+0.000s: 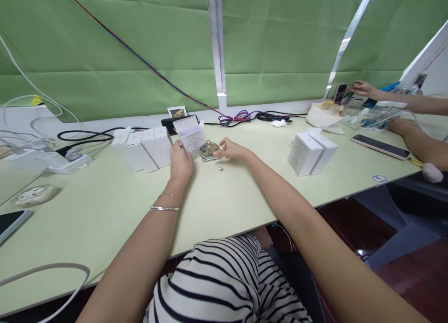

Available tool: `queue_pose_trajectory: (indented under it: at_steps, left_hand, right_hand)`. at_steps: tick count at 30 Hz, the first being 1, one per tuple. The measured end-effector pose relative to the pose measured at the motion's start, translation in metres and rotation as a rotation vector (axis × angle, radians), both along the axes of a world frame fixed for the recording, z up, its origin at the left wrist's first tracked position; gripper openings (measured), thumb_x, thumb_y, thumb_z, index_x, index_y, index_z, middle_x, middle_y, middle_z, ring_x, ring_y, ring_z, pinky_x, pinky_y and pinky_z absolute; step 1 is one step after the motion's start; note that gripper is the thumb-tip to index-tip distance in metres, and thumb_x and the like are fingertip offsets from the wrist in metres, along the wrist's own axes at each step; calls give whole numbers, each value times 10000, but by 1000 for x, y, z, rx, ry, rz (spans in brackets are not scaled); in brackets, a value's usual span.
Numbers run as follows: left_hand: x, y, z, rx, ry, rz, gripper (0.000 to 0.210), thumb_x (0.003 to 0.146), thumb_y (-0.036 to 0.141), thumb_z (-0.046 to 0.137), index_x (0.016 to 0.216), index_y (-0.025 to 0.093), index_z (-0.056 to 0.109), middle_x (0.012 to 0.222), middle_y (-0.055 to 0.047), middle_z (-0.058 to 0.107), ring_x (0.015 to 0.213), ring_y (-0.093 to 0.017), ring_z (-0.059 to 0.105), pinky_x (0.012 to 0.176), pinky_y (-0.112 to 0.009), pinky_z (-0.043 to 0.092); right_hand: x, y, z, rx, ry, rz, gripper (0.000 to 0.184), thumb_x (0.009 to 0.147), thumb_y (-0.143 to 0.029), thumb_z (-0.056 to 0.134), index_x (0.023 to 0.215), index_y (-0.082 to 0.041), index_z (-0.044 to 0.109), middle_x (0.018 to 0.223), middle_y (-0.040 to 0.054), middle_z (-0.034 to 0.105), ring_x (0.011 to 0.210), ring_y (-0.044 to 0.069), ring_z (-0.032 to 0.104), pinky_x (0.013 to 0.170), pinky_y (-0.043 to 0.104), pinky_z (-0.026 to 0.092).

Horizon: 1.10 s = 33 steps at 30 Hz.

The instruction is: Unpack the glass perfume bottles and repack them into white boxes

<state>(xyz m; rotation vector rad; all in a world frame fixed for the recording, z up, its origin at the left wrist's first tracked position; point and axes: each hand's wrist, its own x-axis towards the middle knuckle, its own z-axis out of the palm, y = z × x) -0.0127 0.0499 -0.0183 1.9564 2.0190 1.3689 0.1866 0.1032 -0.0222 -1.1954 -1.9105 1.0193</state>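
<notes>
My left hand [181, 161] grips a white box [192, 142] by its left side, fingers closed against it. The box stands upright with its top flap raised and small print on the face towards me. Just right of it, a round, flat glass bottle [209, 151] with a gold-coloured top and a patterned body stands on the table. My right hand [232, 149] has its thumb and fingertips on the bottle's right edge, fingers curled. A tiny gold-coloured piece [220, 168] lies on the table in front of the bottle.
Several closed white boxes [149, 147] stand in a row at left; two more white boxes [310, 153] stand at right. Cables [241, 118] run along the wall. A power strip [63, 160] lies far left. At right are a phone [381, 146] and another person's arms [413, 101].
</notes>
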Motion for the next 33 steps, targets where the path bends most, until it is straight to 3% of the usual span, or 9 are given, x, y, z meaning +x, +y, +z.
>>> queue_pose_trajectory:
  at_steps: [2, 5, 8, 12, 16, 19, 23, 28, 33]
  left_hand:
    - [3, -3, 4, 62, -16, 13, 433, 751, 32, 470, 1177, 87, 417, 1175, -172, 489, 1174, -302, 450, 1028, -460, 370]
    - [7, -7, 7, 164, -28, 44, 395, 761, 46, 466, 1152, 77, 414, 1220, -203, 412, 1194, -297, 409, 1036, -453, 356]
    - [8, -8, 8, 207, -41, -40, 326, 805, 122, 457, 1130, 131, 425, 1186, -168, 430, 1093, -272, 489, 957, -446, 420]
    - [13, -10, 6, 131, 22, -297, 279, 888, 292, 417, 1135, 164, 447, 1141, -121, 498, 845, -203, 572, 850, -394, 470]
    - [19, -11, 6, 13, 76, -431, 433, 874, 378, 466, 1238, 148, 420, 1178, -128, 542, 911, -214, 572, 910, -386, 435]
    - [18, -9, 6, -20, 0, -386, 445, 893, 361, 435, 1277, 138, 406, 1197, -135, 558, 981, -226, 568, 917, -378, 432]
    - [14, -5, 2, -72, 45, -352, 505, 829, 322, 552, 1281, 132, 431, 1211, -139, 555, 1026, -254, 564, 921, -396, 435]
    - [17, -2, -4, -89, 90, -312, 493, 798, 284, 562, 1260, 125, 490, 1168, -145, 573, 1048, -274, 562, 942, -422, 424]
    - [16, -2, -2, -169, 103, -412, 427, 800, 304, 501, 1184, 122, 552, 1138, -120, 620, 1049, -276, 561, 935, -413, 434]
  right_hand:
    - [7, -8, 15, -109, -158, 36, 536, 451, -441, 851, 799, -155, 559, 536, -53, 536, 502, 128, 535, 496, 248, 423]
    - [4, -25, 31, -251, -427, 232, 480, 397, -478, 860, 612, -135, 602, 467, -26, 502, 475, 137, 537, 492, 270, 430]
    - [-16, -43, 33, -205, -673, 392, 399, 393, -415, 868, 493, -150, 588, 453, -14, 519, 480, 143, 544, 528, 295, 450]
    - [-36, -56, 29, -96, -697, 445, 312, 431, -188, 842, 419, -174, 531, 373, -37, 494, 430, 133, 524, 521, 287, 445]
    - [-30, -57, 37, 23, -607, 444, 199, 596, -135, 714, 497, -175, 547, 403, -42, 518, 443, 110, 505, 523, 251, 418]
    - [-23, -54, 43, 267, -313, 362, 88, 731, -188, 608, 657, -176, 560, 552, -34, 588, 563, 115, 545, 578, 234, 423]
    - [-23, -47, 38, 495, 121, 85, 90, 814, -259, 531, 875, -192, 535, 797, -18, 630, 741, 117, 593, 700, 229, 457]
    - [-27, -29, 12, 481, 287, -242, 93, 814, -238, 530, 900, -205, 545, 875, 3, 632, 807, 120, 600, 783, 233, 466]
    - [-26, -14, -5, 398, 311, -331, 125, 796, -190, 546, 900, -200, 615, 888, 10, 638, 814, 125, 599, 822, 243, 474]
